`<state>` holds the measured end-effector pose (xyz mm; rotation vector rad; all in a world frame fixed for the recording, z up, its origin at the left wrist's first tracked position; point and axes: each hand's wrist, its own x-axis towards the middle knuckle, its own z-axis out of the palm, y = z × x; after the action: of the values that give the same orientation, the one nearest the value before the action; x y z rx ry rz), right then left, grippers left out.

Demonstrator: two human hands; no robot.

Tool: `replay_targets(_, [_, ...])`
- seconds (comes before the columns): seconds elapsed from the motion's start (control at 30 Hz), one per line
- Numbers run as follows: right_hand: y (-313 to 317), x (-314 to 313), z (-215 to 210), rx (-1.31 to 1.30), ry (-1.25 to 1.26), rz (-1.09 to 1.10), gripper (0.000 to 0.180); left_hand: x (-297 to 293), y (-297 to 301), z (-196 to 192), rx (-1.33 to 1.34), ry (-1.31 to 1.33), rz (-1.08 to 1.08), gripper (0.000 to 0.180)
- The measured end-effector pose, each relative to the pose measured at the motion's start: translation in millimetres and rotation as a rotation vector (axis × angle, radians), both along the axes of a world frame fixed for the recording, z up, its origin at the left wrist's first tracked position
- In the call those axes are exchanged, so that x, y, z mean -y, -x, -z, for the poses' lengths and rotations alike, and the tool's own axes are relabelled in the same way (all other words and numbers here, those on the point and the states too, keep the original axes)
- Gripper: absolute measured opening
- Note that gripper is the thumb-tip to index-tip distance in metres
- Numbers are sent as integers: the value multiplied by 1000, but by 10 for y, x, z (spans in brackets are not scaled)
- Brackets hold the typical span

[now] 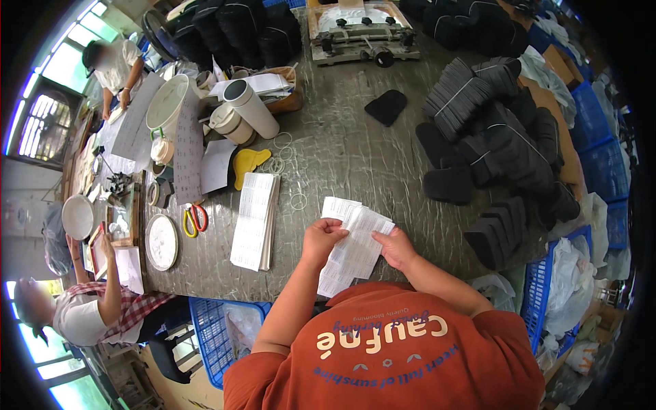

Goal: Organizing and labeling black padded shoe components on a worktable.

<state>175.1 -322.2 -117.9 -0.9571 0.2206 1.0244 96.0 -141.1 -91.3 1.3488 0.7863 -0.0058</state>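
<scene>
My left hand (324,239) pinches the upper left of some long white printed slips of paper (352,256) near the table's front edge. Thumb and fingers of my right hand (396,247) close on their right edge. The slips overlap at slightly different angles, and their lower end reaches down by my shirt. To the left lies a thick stack of similar printed paper (253,222), touched by neither hand. Beyond that stack are several loose rubber bands (277,164) and a yellow flat shape (249,166).
Bundled black pads (506,137) pile up on the right; one black pad (386,107) lies alone. A white tumbler (251,109) stands far left of centre, with scissors (195,220) nearer. A metal clamp frame (365,37) sits at the back. Two people work at left.
</scene>
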Motion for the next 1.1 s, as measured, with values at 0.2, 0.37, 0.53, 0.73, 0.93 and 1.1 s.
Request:
replay_targets(0.2, [-8, 22, 96, 8, 5, 8, 30, -77, 15, 93, -69, -242, -104, 23])
replay_targets(0.37, [8, 15, 75, 13, 21, 10, 29, -91, 44, 112, 141, -888, 53, 22])
replay_targets(0.53, [-3, -3, 1, 7, 18, -9, 28, -7, 22, -17, 8, 13, 24, 22])
replay_targets(0.73, [-3, 3, 5, 4, 16, -14, 31, -32, 26, -1, 27, -10, -30, 27])
replay_targets(0.93, [10, 11, 98, 22, 7, 34, 27, -95, 47, 117, 68, -499, -122, 21])
replay_targets(1.1, [10, 16, 41, 3, 1, 6, 27, -131, 66, 99, 194, -875, 229, 19])
